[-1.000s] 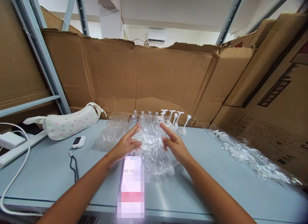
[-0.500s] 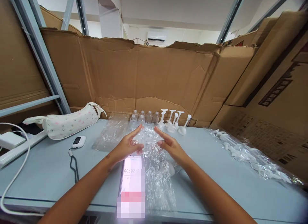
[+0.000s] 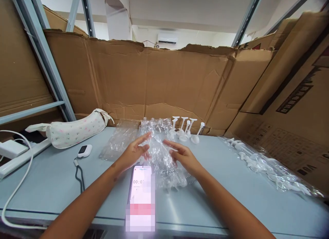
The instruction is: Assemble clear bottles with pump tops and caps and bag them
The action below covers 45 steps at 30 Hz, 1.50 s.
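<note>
A crumpled clear plastic bag (image 3: 159,148) stands raised between my hands. My left hand (image 3: 133,152) is at its left side with fingers stretched out and apart. On the other side, my right hand (image 3: 183,155) is open too, its fingertips against or just in front of the plastic; exact contact is unclear. Small clear bottles at the back are mostly covered by the bag's upper part. Several white long-stemmed pieces that look like pump heads (image 3: 189,131) stand just right of it. Below my left hand lies a lit phone (image 3: 141,189) with a timer, partly pixelated.
Another flat clear bag (image 3: 118,139) lies to the left. Beyond it are a small white device (image 3: 84,151) with a strap, a patterned pouch (image 3: 77,132) and a white cable (image 3: 22,180). Bagged white parts (image 3: 267,167) lie at right. Cardboard (image 3: 159,78) walls the table's back.
The bag's loose plastic has moved up and away from the table's front edge, now covering the bottles that showed before. My hands have shifted slightly downward, fingers still spread.
</note>
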Motion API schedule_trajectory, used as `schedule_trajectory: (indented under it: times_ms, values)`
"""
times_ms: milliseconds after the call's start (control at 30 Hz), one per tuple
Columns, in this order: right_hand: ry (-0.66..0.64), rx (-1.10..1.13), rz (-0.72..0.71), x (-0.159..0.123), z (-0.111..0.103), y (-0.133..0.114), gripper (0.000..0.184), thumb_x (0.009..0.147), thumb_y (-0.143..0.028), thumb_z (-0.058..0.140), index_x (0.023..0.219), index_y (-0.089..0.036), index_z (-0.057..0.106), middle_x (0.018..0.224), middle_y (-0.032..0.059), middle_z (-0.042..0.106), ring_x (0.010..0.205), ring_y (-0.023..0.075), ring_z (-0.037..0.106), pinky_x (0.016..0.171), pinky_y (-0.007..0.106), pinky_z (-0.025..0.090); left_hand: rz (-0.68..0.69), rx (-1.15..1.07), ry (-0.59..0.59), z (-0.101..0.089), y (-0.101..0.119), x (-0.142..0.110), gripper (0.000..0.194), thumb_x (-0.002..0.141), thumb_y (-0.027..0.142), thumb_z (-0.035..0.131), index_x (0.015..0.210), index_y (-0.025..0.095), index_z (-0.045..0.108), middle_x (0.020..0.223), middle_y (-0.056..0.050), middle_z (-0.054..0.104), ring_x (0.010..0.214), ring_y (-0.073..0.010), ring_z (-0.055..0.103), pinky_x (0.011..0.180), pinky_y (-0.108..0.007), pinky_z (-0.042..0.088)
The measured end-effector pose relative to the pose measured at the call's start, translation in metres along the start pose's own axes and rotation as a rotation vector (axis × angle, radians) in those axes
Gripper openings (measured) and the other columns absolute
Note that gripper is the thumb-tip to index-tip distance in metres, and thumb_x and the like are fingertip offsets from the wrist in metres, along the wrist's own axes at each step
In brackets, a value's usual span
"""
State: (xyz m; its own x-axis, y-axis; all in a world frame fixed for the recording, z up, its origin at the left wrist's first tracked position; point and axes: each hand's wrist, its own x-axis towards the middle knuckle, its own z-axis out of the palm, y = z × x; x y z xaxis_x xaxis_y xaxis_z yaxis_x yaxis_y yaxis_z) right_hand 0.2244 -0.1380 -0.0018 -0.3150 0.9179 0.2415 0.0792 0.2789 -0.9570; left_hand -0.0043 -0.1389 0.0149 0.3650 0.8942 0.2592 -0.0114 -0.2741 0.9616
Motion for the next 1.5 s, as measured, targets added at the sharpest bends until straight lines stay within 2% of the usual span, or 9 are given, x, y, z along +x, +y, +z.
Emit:
schedule_trajectory:
  times_ms: [100, 233, 367, 467, 667, 1067, 1267, 1400, 1500]
  values:
    - [0.108, 0.028, -0.016, 0.000, -0.001, -0.002, 0.043, 0.081, -0.038, 0.059, 0.123, -0.027, 0.058, 0.105, 0.0057, 0.067, 0.053, 0.0078, 0.049, 0.052, 0.027, 0.044, -0.137, 0.054, -0.215, 0.005, -0.005, -0.002, 0.044, 0.079, 0.037, 0.062, 0.120, 0.021, 0.061, 0.086, -0.008, 0.070, 0.060, -0.0133, 0.059, 0.060, -0.028, 0.047]
    - [0.001, 0.079, 0.021, -0.003, -0.002, -0.006, 0.044, 0.082, -0.042, 0.057, 0.124, -0.029, 0.057, 0.090, 0.0038, 0.068, 0.059, 0.0127, 0.057, 0.057, 0.030, 0.047, -0.119, 0.113, -0.098, 0.005, -0.004, -0.002, 0.039, 0.082, 0.035, 0.058, 0.116, 0.018, 0.064, 0.058, -0.001, 0.061, 0.059, -0.0139, 0.057, 0.061, -0.027, 0.045]
    - [-0.049, 0.007, 0.024, -0.002, 0.000, -0.005, 0.031, 0.079, -0.038, 0.060, 0.107, -0.027, 0.069, 0.089, 0.0025, 0.066, 0.059, 0.0105, 0.051, 0.058, 0.029, 0.045, -0.031, 0.180, 0.025, -0.001, 0.003, -0.001, 0.039, 0.086, 0.042, 0.053, 0.118, 0.021, 0.062, 0.082, -0.005, 0.067, 0.063, -0.0126, 0.057, 0.066, -0.028, 0.046]
    - [0.051, -0.021, 0.007, 0.000, -0.001, 0.000, 0.032, 0.080, -0.037, 0.058, 0.106, -0.024, 0.070, 0.069, -0.0003, 0.059, 0.058, 0.0105, 0.047, 0.058, 0.027, 0.043, 0.021, 0.157, -0.084, -0.001, 0.004, -0.004, 0.042, 0.084, 0.048, 0.052, 0.119, 0.026, 0.060, 0.118, -0.008, 0.060, 0.079, -0.0158, 0.060, 0.071, -0.030, 0.048]
    - [0.036, 0.117, -0.005, -0.001, -0.004, 0.000, 0.044, 0.085, -0.049, 0.052, 0.121, -0.026, 0.059, 0.085, 0.0045, 0.066, 0.061, 0.0139, 0.057, 0.062, 0.032, 0.047, -0.152, 0.062, -0.120, 0.008, -0.004, -0.005, 0.053, 0.077, 0.034, 0.065, 0.127, 0.023, 0.052, 0.088, -0.006, 0.066, 0.068, -0.0152, 0.060, 0.067, -0.031, 0.050]
    - [0.036, -0.111, -0.060, 0.000, -0.003, -0.001, 0.047, 0.083, -0.041, 0.056, 0.127, -0.023, 0.052, 0.061, -0.0011, 0.061, 0.060, 0.0169, 0.062, 0.065, 0.036, 0.049, 0.076, 0.279, 0.226, -0.002, 0.007, -0.001, 0.047, 0.075, 0.015, 0.046, 0.122, 0.022, 0.052, 0.111, -0.006, 0.061, 0.058, -0.0077, 0.049, 0.058, -0.023, 0.043]
    - [-0.408, -0.442, -0.049, -0.010, -0.039, -0.026, 0.050, 0.079, -0.043, 0.062, 0.127, -0.031, 0.054, 0.125, 0.0060, 0.057, 0.109, 0.0246, 0.055, 0.095, 0.044, 0.042, -0.055, 0.334, 0.429, -0.046, 0.024, 0.004, 0.061, 0.068, 0.012, 0.046, 0.128, 0.021, 0.041, 0.100, -0.005, 0.059, 0.051, -0.0072, 0.044, 0.046, -0.019, 0.034]
    - [-0.562, -0.671, -0.017, -0.021, -0.048, -0.036, 0.076, 0.064, -0.045, 0.075, 0.133, -0.032, 0.048, 0.124, 0.0056, 0.056, 0.118, 0.0286, 0.044, 0.101, 0.045, 0.033, -0.154, 0.570, 0.482, -0.077, 0.022, 0.003, 0.074, 0.066, 0.012, 0.048, 0.137, 0.021, 0.028, 0.116, -0.009, 0.050, 0.054, -0.0078, 0.046, 0.050, -0.022, 0.040]
    - [-0.611, -0.753, 0.029, -0.025, -0.041, -0.037, 0.076, 0.062, -0.045, 0.076, 0.132, -0.033, 0.049, 0.111, 0.0042, 0.061, 0.108, 0.0268, 0.046, 0.097, 0.043, 0.034, -0.282, 0.898, 0.511, -0.089, 0.016, 0.003, 0.077, 0.068, 0.014, 0.051, 0.140, 0.019, 0.022, 0.119, -0.014, 0.047, 0.077, -0.0196, 0.058, 0.069, -0.032, 0.046]
